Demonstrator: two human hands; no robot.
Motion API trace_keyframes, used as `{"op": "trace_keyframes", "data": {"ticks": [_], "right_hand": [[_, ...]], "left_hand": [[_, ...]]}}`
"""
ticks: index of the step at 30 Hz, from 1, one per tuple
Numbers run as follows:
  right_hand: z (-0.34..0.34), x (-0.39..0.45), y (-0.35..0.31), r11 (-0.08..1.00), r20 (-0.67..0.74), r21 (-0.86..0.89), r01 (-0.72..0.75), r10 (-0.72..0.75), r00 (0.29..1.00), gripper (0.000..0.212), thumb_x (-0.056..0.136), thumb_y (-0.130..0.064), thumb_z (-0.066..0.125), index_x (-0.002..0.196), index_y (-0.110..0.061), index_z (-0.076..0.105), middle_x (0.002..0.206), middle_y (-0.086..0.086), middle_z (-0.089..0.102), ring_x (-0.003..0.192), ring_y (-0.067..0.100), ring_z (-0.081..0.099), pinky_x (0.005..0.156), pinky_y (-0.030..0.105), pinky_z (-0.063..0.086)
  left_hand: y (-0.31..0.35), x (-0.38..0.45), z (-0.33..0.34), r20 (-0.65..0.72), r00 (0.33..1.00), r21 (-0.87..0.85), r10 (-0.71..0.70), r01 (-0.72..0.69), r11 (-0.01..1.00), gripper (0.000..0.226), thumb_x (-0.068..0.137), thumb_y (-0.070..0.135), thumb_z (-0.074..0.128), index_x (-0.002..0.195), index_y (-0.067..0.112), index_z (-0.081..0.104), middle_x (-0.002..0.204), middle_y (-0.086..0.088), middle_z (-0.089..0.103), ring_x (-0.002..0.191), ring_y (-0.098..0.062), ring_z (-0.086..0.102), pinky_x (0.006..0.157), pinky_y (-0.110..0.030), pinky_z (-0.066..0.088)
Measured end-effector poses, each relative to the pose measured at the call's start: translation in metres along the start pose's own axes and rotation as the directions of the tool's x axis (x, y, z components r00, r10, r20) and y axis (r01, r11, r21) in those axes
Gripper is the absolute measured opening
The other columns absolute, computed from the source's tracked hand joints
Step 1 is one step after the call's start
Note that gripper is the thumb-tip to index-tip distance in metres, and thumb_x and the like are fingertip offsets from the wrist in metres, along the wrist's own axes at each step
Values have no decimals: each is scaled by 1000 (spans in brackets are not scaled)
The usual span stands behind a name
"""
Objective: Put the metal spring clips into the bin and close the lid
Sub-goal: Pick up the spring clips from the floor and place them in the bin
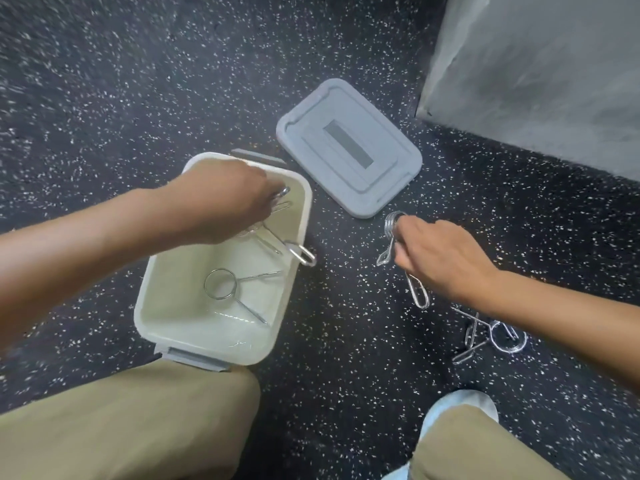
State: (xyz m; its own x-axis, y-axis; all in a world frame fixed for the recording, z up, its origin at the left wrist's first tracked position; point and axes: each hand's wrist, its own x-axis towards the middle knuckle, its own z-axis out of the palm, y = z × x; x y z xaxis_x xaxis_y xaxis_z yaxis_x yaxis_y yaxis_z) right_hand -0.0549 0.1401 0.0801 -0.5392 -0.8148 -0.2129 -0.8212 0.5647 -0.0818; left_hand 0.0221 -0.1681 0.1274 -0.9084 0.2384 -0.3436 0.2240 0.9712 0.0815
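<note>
A cream bin (162,323) with grey latches stands open on the speckled floor. One metal spring clip (221,284) lies on its bottom. My left hand (225,199) hovers over the bin's far end, shut on a spring clip (298,252) whose looped handle sticks out past the bin's right rim. To the right of the bin, my right hand (440,254) is shut on another spring clip (393,233), lifted just above the floor. More spring clips (498,337) lie tangled on the floor under my right forearm. The grey lid (346,147) rests flat beyond the bin.
A grey concrete wall or block (540,74) rises at the upper right. My knees in khaki trousers (138,427) and a light blue shoe (460,407) fill the lower edge. The floor is dark with white flecks.
</note>
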Motion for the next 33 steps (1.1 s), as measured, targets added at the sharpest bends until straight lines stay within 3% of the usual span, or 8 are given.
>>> {"op": "trace_keyframes", "data": {"ticks": [4, 6, 11, 17, 20, 23, 27, 33], "right_hand": [[2, 4, -13, 996, 34, 79, 29, -31, 999, 21, 92, -29, 39, 89, -11, 48, 68, -1, 43, 45, 29, 41, 45, 34, 24], [3, 8, -19, 994, 45, 102, 47, -52, 998, 25, 91, -31, 36, 91, -10, 50, 69, 2, 49, 47, 30, 45, 45, 36, 30], [3, 19, -32, 988, 90, 144, 50, -63, 994, 18, 94, -29, 41, 94, -12, 48, 65, -6, 40, 48, 28, 49, 45, 40, 38], [6, 26, -37, 972, 205, 231, -30, -19, 979, 12, 92, -30, 33, 97, -23, 41, 76, -4, 62, 57, 23, 54, 56, 43, 46], [12, 25, -38, 985, 206, 171, 13, -48, 977, 10, 94, -21, 51, 96, -23, 41, 71, -13, 52, 56, 20, 52, 50, 38, 40], [11, 24, -41, 971, 225, 238, -25, -30, 974, 9, 95, -21, 49, 93, -23, 41, 63, -20, 39, 53, 13, 47, 46, 33, 25], [9, 19, -40, 964, 196, 262, 47, -101, 975, 4, 92, -19, 42, 95, -22, 42, 79, -9, 58, 58, 22, 51, 50, 37, 35], [-2, 16, -39, 912, 172, 411, 9, -87, 981, 10, 87, -22, 35, 92, -24, 43, 80, -12, 59, 68, 22, 52, 59, 40, 44]], "left_hand": [[-13, -18, 29, 286, 958, 37, 14, -25, 999, 12, 101, 24, 39, 93, 22, 47, 86, 0, 53, 76, -24, 59, 70, -41, 53], [-19, -24, 44, 362, 932, 47, 11, -30, 998, 10, 101, 20, 41, 97, 20, 50, 84, 3, 48, 75, -23, 57, 66, -36, 49], [-23, -31, 78, 528, 844, 150, -90, 12, 989, 18, 96, 15, 42, 102, 18, 58, 95, 1, 58, 86, -25, 60, 63, -32, 42], [3, -32, 121, 543, 836, 219, -76, -54, 974, 31, 98, 17, 43, 123, 18, 61, 116, -4, 59, 103, -27, 62, 73, -32, 44], [11, -33, 134, 521, 847, 228, -100, -26, 973, 35, 99, 15, 41, 131, 18, 55, 127, -7, 52, 110, -27, 58, 72, -33, 39], [17, -35, 140, 473, 872, 234, -129, 17, 972, 38, 96, 12, 46, 134, 16, 50, 132, -7, 45, 112, -27, 53, 71, -34, 41], [17, -36, 142, 401, 907, 244, -130, 31, 969, 40, 95, 8, 45, 134, 12, 45, 132, -9, 43, 109, -28, 53, 65, -34, 37], [15, -38, 147, 342, 931, 242, -130, 46, 969, 43, 88, 6, 55, 129, 12, 45, 125, -8, 49, 108, -28, 53, 67, -34, 41]]}}
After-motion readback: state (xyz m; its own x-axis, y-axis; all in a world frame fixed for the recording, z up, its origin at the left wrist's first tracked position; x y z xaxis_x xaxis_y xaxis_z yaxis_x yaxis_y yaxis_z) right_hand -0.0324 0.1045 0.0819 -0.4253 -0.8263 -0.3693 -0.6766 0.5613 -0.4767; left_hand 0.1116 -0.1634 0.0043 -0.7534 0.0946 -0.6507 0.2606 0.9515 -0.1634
